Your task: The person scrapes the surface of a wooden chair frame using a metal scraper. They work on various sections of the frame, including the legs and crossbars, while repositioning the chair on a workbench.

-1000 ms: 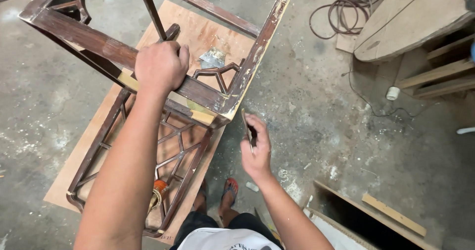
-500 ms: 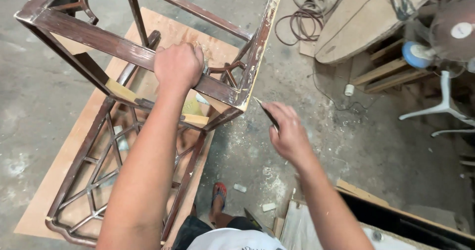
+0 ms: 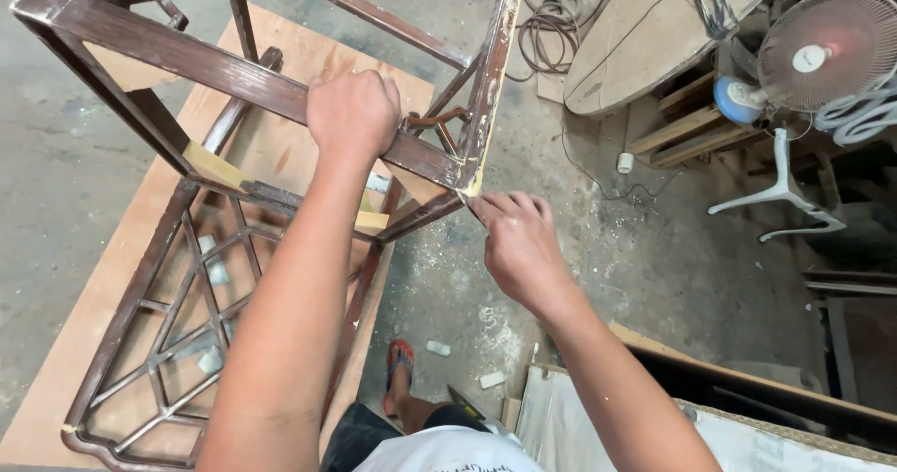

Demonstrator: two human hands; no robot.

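Chair frame [image 3: 271, 79] of dark wood lies tipped on a plywood sheet [image 3: 308, 61], and since a second ago the right hand [image 3: 519, 248] has risen from beside the body to the frame's paint-flecked corner, fingers curled around a thin tool whose tip meets the wood. Left hand [image 3: 353, 112] still clamps the top rail in a closed fist. Around them spreads a dusty concrete floor [image 3: 598, 248] with a white fan [image 3: 822, 51] and coiled cable [image 3: 547, 23].
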